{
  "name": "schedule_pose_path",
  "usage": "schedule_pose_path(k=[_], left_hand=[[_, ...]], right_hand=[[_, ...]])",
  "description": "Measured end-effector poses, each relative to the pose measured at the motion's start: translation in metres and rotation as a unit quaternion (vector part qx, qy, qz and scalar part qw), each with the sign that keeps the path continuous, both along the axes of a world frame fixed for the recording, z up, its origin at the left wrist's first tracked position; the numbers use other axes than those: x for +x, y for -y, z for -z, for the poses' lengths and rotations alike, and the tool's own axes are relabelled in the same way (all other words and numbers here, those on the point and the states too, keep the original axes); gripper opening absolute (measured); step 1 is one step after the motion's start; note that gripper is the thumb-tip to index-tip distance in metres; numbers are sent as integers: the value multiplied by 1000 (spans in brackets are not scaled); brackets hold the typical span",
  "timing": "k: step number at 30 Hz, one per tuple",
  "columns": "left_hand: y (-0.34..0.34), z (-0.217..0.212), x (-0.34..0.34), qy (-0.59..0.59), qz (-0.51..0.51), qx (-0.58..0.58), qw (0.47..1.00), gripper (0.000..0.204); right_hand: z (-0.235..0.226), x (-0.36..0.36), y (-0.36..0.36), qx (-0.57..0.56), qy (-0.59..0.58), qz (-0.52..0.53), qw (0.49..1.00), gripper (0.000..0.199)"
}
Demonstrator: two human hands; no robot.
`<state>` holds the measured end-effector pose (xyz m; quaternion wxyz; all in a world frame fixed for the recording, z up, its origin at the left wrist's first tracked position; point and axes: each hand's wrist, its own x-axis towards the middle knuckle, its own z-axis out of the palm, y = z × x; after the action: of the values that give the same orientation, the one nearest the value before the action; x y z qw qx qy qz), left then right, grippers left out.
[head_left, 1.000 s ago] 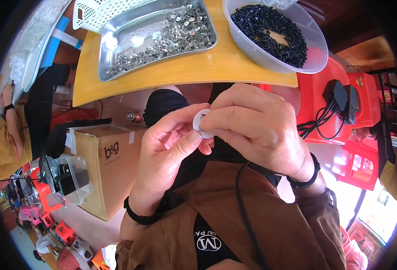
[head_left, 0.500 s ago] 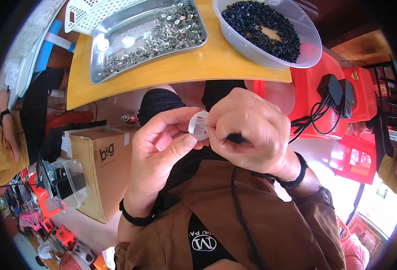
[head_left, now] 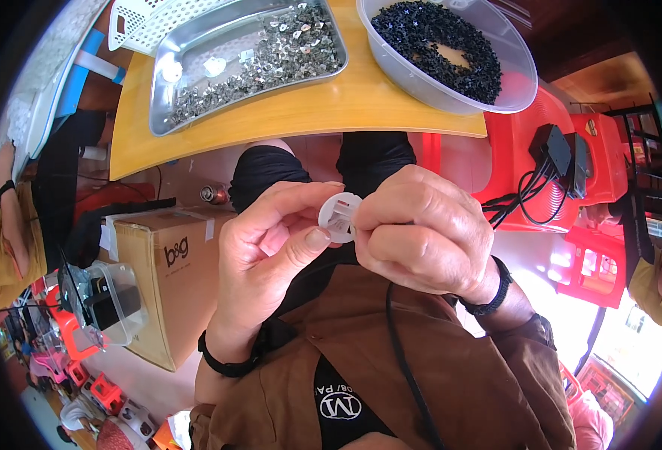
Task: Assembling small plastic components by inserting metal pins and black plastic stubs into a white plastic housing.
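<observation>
Between the thumb and fingers of my left hand [head_left: 267, 244] is a small white round plastic part [head_left: 338, 214], tilted, with slots and raised shapes on its face. My right hand [head_left: 428, 232] is closed, its fingertips pressed against the right edge of that part. Whatever those right fingers grip is hidden behind the knuckles. Both hands are over my lap, in front of the table [head_left: 286, 112]. On it, a shallow metal tray [head_left: 200, 60] holds many small metal pieces and a few white ones. Right of that, a clear plastic bowl [head_left: 398, 79] contains many small black pieces.
A white perforated basket [head_left: 139, 26] stands behind the tray. To my left are a cardboard box [head_left: 177, 300] and a clear plastic bin [head_left: 128, 304]. Red plastic stools [head_left: 590, 262] and black boxes with cables [head_left: 560, 157] are at right. Another person's arm [head_left: 12, 210] shows far left.
My right hand has rotated, so its knuckles now face up and the hollow of the fist is out of sight. The white part has turned slightly, showing more of its face.
</observation>
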<state>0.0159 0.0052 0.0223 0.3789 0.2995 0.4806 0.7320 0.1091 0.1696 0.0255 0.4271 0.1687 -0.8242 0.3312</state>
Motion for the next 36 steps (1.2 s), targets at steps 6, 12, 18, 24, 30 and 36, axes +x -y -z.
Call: schedule_pose_path(k=[6, 12, 18, 24, 30, 36], left_hand=[[1, -2, 1, -53, -19, -21, 998, 30], [-1, 0, 1, -32, -9, -8, 999, 30], [1, -4, 2, -27, 26, -16, 999, 30], [0, -3, 1, -89, 6, -21, 996, 30], [-5, 0, 9, -12, -30, -2, 999, 24], [-4, 3, 11, 12, -107, 0, 994, 21]], right_hand=[[-1, 11, 7, -166, 104, 43, 980, 27], [4, 1, 11, -131, 36, 73, 988, 25], [0, 0, 10, -108, 41, 74, 991, 25], [-3, 5, 11, -35, 63, 104, 992, 23], [6, 10, 13, 58, 56, 109, 991, 20], [12, 6, 17, 153, -29, 92, 984, 23]])
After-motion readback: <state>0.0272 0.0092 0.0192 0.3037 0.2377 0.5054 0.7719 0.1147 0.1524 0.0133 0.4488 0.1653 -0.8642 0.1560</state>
